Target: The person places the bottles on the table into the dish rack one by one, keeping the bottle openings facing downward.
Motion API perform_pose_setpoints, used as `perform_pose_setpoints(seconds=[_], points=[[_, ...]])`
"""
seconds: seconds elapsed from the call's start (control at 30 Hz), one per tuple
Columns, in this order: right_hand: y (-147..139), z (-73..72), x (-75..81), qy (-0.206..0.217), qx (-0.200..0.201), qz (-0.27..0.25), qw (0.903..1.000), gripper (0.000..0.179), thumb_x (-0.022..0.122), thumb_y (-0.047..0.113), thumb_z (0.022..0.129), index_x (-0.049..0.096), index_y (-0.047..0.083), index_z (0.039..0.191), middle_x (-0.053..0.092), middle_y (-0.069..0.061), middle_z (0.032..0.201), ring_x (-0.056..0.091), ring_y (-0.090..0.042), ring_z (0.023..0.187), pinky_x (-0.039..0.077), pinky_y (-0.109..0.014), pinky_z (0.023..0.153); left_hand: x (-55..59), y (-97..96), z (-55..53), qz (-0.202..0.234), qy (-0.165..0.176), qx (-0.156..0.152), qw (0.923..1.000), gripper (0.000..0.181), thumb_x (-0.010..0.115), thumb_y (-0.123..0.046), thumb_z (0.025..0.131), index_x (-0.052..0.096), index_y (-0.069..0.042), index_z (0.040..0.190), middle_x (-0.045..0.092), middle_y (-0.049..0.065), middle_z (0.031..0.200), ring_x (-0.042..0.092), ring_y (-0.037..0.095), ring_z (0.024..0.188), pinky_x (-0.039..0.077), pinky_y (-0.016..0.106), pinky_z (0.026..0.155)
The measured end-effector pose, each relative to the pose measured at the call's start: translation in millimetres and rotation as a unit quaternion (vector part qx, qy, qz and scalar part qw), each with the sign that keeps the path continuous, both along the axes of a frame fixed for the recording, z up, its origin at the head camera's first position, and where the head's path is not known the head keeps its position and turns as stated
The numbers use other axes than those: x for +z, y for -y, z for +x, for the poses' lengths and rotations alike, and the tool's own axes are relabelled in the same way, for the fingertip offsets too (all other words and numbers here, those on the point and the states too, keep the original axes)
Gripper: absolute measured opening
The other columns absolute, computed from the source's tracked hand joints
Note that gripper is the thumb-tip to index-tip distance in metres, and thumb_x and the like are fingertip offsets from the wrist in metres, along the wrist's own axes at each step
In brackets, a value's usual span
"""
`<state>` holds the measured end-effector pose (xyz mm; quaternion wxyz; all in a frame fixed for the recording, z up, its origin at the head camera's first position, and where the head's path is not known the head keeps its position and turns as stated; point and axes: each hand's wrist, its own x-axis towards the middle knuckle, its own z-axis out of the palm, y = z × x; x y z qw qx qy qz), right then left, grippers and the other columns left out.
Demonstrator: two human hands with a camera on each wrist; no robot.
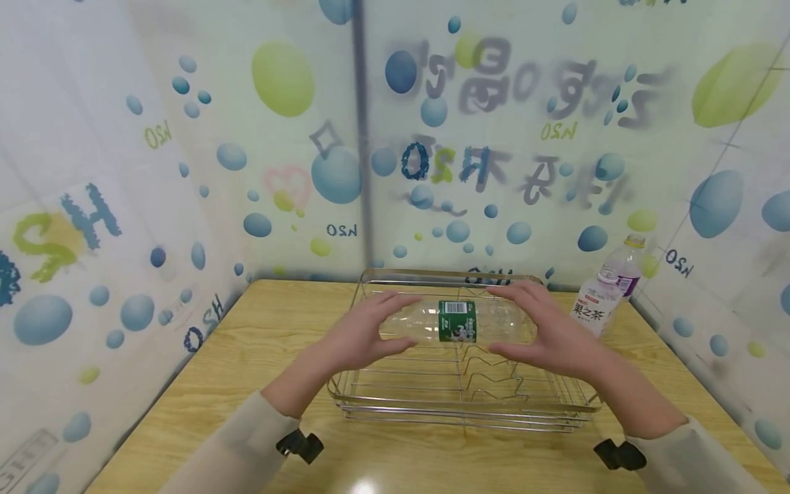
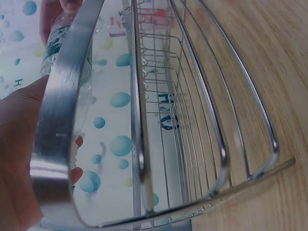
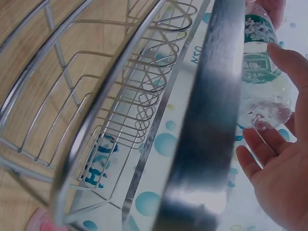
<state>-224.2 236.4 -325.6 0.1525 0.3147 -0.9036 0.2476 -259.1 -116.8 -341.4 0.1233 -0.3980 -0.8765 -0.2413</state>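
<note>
A clear plastic bottle [image 1: 496, 322] with a green label lies sideways between my two hands, above a metal wire dish rack [image 1: 401, 398]. My left hand [image 1: 364, 329] curves its thumb and fingers around the narrower neck end. Around the base end, my right hand [image 1: 546, 329] holds with the thumb on one side and the fingers on the other. The right wrist view shows the bottle's ribbed base [image 3: 269, 113] near the fingers. Part of the bottle is hidden behind the rack's flat metal rim [image 2: 62, 106] in the left wrist view.
Two more bottles stand at the right rear of the wooden table [image 1: 247, 384]: a white-labelled bottle [image 1: 597, 302] and a purple-labelled bottle [image 1: 628, 261] behind it. A patterned curtain [image 1: 284, 226] surrounds the table's back and sides. Wavy wire dividers [image 1: 494, 377] stand inside the rack.
</note>
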Motion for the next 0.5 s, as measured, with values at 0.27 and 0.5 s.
perform_pose_setpoints(seconds=[0.27,0.5], points=[[-5,-3.0,-3.1,0.025,0.007,-0.041,0.9988,0.075,0.09,0.023,0.093,0.054,0.019,0.159,0.059,-0.005,0.145,0.063,-0.028,0.127,0.06,-0.046,0.106,-2.0,5.5,2.6,0.02,0.047,0.009,0.9987,0.07,0.081,-0.033,0.102,0.051,-0.017,0.164,0.064,0.008,0.153,0.065,0.031,0.136,0.058,0.054,0.112],[2,-2.6,6.9,0.059,0.016,-0.101,0.993,0.07,0.084,0.02,0.099,0.053,0.022,0.161,0.055,-0.006,0.15,0.059,-0.023,0.125,0.051,-0.019,0.105,-5.0,1.8,2.7,0.021,0.101,0.012,0.9946,0.076,0.08,-0.035,0.103,0.043,-0.018,0.168,0.058,0.011,0.157,0.06,0.033,0.142,0.055,0.057,0.116]])
